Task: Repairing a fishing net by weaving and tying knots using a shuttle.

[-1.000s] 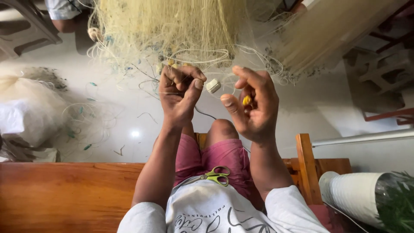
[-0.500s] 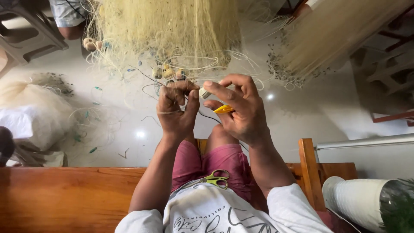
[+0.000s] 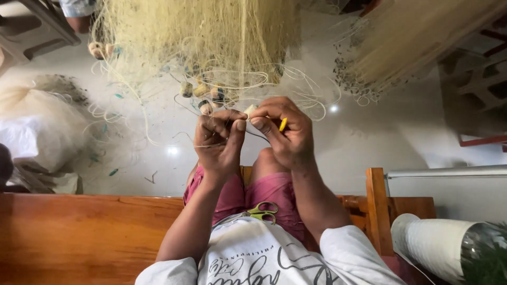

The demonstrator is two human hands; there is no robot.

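Note:
A pale yellow fishing net (image 3: 211, 42) hangs in front of me, with several small floats (image 3: 207, 94) along its lower edge. My left hand (image 3: 217, 145) pinches a thin line of the net between thumb and fingers. My right hand (image 3: 289, 136) is close beside it, fingertips touching. It holds a small yellow netting tool (image 3: 283, 124) and presses a small white float (image 3: 249, 110) against the line. Both hands are raised over my knees in pink shorts (image 3: 266, 192).
Green-handled scissors (image 3: 262, 212) lie on my lap. I sit on a wooden bench (image 3: 79, 237). A white roll (image 3: 441, 244) stands at the right, and a heap of net (image 3: 39, 124) lies on the pale floor at left. More net (image 3: 401, 47) hangs at upper right.
My hands were apart a second ago and have come together. The right hand brought the white float and yellow tool left to meet the left hand's fingers.

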